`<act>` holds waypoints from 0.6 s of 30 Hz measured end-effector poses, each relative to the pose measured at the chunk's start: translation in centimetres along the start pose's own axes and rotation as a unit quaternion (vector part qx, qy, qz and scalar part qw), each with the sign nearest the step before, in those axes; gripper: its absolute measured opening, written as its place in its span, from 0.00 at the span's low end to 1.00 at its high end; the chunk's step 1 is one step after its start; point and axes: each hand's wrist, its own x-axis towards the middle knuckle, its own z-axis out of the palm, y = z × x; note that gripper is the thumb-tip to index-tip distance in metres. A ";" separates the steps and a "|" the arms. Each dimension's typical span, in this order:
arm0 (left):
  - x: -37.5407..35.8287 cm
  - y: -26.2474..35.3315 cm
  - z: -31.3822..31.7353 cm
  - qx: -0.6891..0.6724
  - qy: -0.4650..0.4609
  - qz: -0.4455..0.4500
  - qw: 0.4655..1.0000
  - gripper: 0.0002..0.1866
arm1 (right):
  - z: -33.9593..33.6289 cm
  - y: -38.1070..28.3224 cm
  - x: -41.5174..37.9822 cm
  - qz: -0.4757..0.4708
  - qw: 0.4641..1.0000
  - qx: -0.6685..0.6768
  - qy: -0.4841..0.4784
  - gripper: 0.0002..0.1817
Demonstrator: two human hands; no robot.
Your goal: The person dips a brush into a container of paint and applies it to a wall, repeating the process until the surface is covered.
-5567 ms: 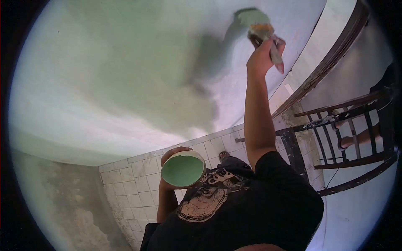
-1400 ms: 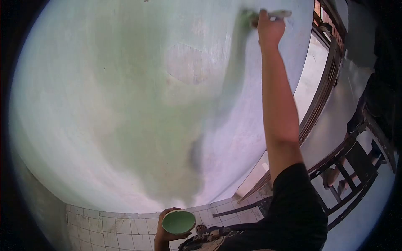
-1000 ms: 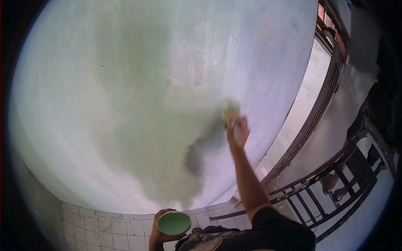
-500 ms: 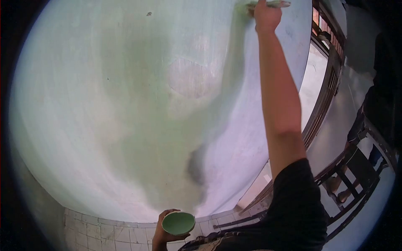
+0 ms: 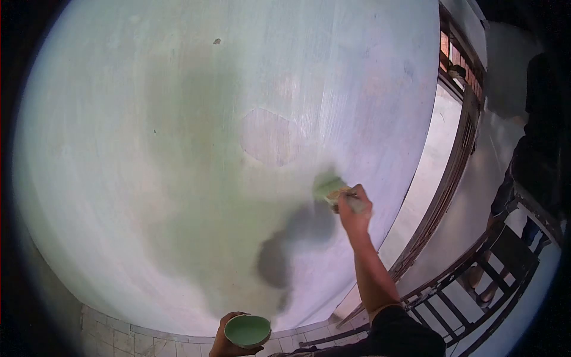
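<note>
My right hand grips a paintbrush whose green-loaded bristles press against the wall at mid height, right of centre. The wall is pale with a broad patch of fresh green paint and a bare lighter spot near its middle. My left hand holds a small bowl of green paint low at the bottom edge of the view, away from the wall.
A dark wooden door frame runs along the wall's right side. A dark wooden chair stands at lower right, with another person's legs beside it. White floor tiles show below the wall.
My right arm swept up to the top of the wall and has come back down to mid height with the brush. The bowl stays low in my left hand.
</note>
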 end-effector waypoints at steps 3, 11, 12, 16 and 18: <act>0.8 0.7 0.7 -0.162 -0.004 -0.051 0.985 0.57 | -1.8 -0.8 5.9 0.015 0.981 -0.188 -0.036 0.18; 2.9 -1.1 2.1 -0.088 0.039 -0.023 0.995 0.57 | 1.4 -16.4 36.0 -0.179 0.950 -0.174 0.190 0.25; 3.5 0.7 1.7 -0.032 0.048 -0.023 0.998 0.56 | 1.5 -19.0 37.9 -0.191 0.945 -0.173 0.199 0.24; 4.0 0.3 1.5 -0.020 0.080 -0.022 0.996 0.56 | 1.6 -23.5 39.0 -0.232 0.948 0.030 0.217 0.14; 4.5 2.2 1.3 -0.137 0.104 -0.094 0.981 0.57 | 2.1 -22.2 38.5 -0.282 0.929 0.164 0.171 0.14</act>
